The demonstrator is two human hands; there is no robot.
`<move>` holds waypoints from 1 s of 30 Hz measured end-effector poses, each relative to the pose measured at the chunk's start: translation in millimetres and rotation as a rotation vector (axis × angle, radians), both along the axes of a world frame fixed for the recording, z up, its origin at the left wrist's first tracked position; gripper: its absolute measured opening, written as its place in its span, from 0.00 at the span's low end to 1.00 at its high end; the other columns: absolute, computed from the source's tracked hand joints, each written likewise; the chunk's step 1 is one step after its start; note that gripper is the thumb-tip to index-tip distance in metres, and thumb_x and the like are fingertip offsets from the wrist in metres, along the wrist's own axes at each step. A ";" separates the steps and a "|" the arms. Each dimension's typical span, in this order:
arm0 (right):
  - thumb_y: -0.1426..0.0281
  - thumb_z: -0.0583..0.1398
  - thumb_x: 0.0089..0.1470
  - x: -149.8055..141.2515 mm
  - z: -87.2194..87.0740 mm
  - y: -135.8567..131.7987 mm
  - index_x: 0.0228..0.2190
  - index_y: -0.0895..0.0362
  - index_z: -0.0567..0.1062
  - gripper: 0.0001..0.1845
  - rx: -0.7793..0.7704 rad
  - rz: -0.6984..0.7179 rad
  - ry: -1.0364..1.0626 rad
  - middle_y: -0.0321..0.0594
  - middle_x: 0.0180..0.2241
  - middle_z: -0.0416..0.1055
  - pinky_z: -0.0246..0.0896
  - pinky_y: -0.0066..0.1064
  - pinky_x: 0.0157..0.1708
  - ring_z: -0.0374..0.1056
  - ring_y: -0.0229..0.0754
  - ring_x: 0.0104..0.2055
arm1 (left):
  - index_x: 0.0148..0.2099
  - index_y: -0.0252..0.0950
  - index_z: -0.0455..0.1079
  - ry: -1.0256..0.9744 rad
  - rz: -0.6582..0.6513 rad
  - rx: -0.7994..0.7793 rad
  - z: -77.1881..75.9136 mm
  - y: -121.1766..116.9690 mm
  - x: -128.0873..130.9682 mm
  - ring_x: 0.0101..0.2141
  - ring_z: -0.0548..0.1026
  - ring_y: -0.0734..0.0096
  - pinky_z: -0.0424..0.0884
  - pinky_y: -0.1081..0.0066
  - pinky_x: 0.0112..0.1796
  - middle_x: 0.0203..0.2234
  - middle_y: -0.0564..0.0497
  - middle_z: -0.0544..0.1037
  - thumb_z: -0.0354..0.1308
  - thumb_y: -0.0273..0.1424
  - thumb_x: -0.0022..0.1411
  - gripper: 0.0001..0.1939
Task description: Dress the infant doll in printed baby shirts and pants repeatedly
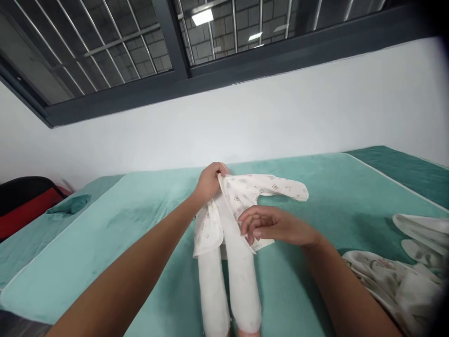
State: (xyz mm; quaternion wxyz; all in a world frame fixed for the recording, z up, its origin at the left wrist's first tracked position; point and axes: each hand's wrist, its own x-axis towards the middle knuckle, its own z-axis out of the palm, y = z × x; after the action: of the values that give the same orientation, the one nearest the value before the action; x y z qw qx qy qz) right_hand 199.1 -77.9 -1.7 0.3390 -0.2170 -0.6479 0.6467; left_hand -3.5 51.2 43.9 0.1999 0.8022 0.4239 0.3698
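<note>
A small white baby garment point(231, 220) with a faint print lies on the teal cloth point(133, 224), its two legs pointing toward me and one sleeve stretched out to the right. My left hand point(209, 181) pinches the garment's top edge near the neck. Just above the garment's right side hovers my right hand point(270, 225), fingers curled and loosely apart, its fingertips at the folded flap; nothing is gripped in it.
A pile of white printed clothes point(403, 276) lies at the right edge. A black and red object point(24, 201) sits at the far left beside a small teal cloth lump point(70, 204). White wall and a barred window point(140, 47) stand behind the surface.
</note>
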 end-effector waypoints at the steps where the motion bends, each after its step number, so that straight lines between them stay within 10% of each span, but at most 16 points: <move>1: 0.64 0.61 0.56 -0.3 0.2 0.1 0.47 0.56 0.71 0.17 0.009 -0.003 0.021 0.44 0.41 0.73 0.66 0.37 0.40 0.71 0.42 0.38 | 0.30 0.38 0.62 -0.031 0.049 0.000 -1.7 -3.1 -4.3 0.35 0.72 0.71 0.68 0.70 0.37 0.34 0.52 0.75 0.49 0.25 0.54 0.04; 6: 0.61 0.59 0.57 -7.3 -6.4 4.7 0.40 0.56 0.72 0.12 0.039 -0.213 -0.020 0.40 0.35 0.71 0.63 0.33 0.35 0.68 0.39 0.33 | 0.37 0.39 0.64 -0.028 0.228 0.030 -20.6 -26.4 -20.5 0.38 0.72 0.69 0.68 0.67 0.41 0.35 0.52 0.74 0.50 0.30 0.62 0.03; 12: 0.57 0.63 0.51 -29.1 -18.5 4.5 0.29 0.54 0.64 0.16 0.299 -0.664 -0.477 0.29 0.24 0.60 0.49 0.29 0.26 0.54 0.35 0.26 | 0.52 0.41 0.66 0.012 0.141 0.097 -51.1 -70.6 -21.9 0.54 0.68 0.65 0.63 0.62 0.55 0.52 0.48 0.72 0.45 0.32 0.69 0.13; 17: 0.64 0.54 0.59 -34.9 -16.5 9.6 0.23 0.55 0.57 0.15 0.484 -0.737 -0.649 0.29 0.22 0.58 0.44 0.30 0.26 0.53 0.35 0.24 | 0.54 0.43 0.67 0.057 0.047 0.140 -58.1 -82.7 -14.1 0.61 0.61 0.65 0.54 0.58 0.62 0.58 0.51 0.69 0.45 0.33 0.70 0.15; 30: 0.56 0.53 0.61 -59.4 -9.6 23.4 0.20 0.55 0.61 0.22 0.332 -0.686 -0.192 0.31 0.20 0.57 0.48 0.28 0.27 0.54 0.35 0.24 | 0.60 0.43 0.63 -0.301 0.192 -0.042 -80.8 -87.3 -27.7 0.60 0.63 0.63 0.58 0.60 0.60 0.59 0.48 0.67 0.46 0.36 0.70 0.19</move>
State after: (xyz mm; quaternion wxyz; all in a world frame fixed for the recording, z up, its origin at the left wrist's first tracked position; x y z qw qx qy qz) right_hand 139.7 -54.5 -11.3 0.5037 -0.4226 -0.6625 0.3590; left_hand -31.2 -36.2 -36.9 0.2417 0.6894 0.4713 0.4941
